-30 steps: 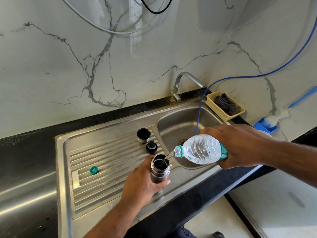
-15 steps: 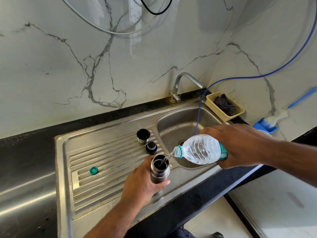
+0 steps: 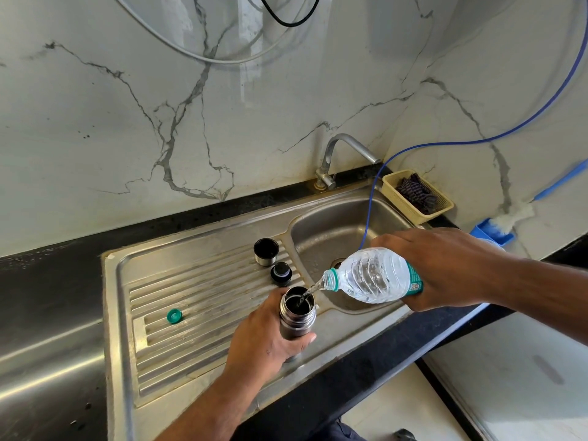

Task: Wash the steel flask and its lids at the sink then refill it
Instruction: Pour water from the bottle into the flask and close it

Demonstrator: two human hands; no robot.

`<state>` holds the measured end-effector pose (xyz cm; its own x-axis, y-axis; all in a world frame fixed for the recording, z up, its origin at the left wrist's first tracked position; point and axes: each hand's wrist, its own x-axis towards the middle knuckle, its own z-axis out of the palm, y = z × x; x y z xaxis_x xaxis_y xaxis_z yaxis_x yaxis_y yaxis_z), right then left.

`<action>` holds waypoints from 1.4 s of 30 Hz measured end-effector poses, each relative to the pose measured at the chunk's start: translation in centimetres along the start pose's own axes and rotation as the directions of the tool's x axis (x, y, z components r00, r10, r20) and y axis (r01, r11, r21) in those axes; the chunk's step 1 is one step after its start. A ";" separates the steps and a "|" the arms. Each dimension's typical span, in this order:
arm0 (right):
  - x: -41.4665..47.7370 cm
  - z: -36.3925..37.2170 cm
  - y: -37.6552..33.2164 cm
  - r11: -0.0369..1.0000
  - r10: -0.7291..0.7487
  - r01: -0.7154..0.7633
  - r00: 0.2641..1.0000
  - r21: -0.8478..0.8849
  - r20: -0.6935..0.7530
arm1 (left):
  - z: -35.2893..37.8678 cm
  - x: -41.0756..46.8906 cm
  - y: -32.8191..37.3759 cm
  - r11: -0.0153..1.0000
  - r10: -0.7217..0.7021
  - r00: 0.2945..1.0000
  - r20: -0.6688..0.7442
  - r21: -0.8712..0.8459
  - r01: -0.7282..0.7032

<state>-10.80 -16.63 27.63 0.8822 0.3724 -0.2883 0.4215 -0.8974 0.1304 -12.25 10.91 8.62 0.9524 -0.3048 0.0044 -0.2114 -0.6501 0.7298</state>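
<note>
Your flask [image 3: 297, 316]: brushed steel, satin sheen, darker below the neck rings. Bottle [image 3: 372, 275]: thin clear plastic, ribbed, glossy. Sink [image 3: 334, 230]: stainless, dull and scuffed, with a ribbed drainboard on its left side. On that drainboard:
- cup lid [image 3: 266, 252], steel
- stopper [image 3: 281, 273], matt black plastic
- cap [image 3: 174, 316], green plastic

Worktop [image 3: 47, 281]: polished black stone. Wall [image 3: 127, 122]: glossy, marble-veined. Basket [image 3: 416, 214] at the worktop's back right corner: yellow plastic mesh.

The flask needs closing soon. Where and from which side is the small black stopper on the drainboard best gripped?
Probably pinch the small black round stopper around its side wall, coming from above: it stands on end on the ribbed steel drainboard, with the steel cup lid close behind it.
</note>
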 end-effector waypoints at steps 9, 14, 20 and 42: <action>0.1 -0.1 0.0 1.000 -0.011 0.011 1.000 -0.006 -0.007 | -0.1 0.0 0.1 1.000 0.000 1.000 0.005 0.001 0.000; 0.0 -0.2 0.0 1.000 -0.022 0.022 1.000 0.000 -0.012 | -0.3 0.0 0.2 1.000 -0.003 1.000 0.013 0.006 0.002; 0.0 -0.2 0.0 1.000 -0.025 0.025 1.000 0.001 -0.012 | -0.4 -0.1 0.4 1.000 -0.008 1.000 0.020 0.015 0.008; 0.1 -0.3 -0.2 1.000 -0.018 0.018 1.000 0.002 -0.006 | -0.3 -0.1 0.3 1.000 -0.001 1.000 0.024 0.014 0.001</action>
<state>-10.74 -16.40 27.85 0.8759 0.3895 -0.2849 0.4365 -0.8911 0.1238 -12.32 10.92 9.05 0.9471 -0.3207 -0.0127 -0.2139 -0.6602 0.7200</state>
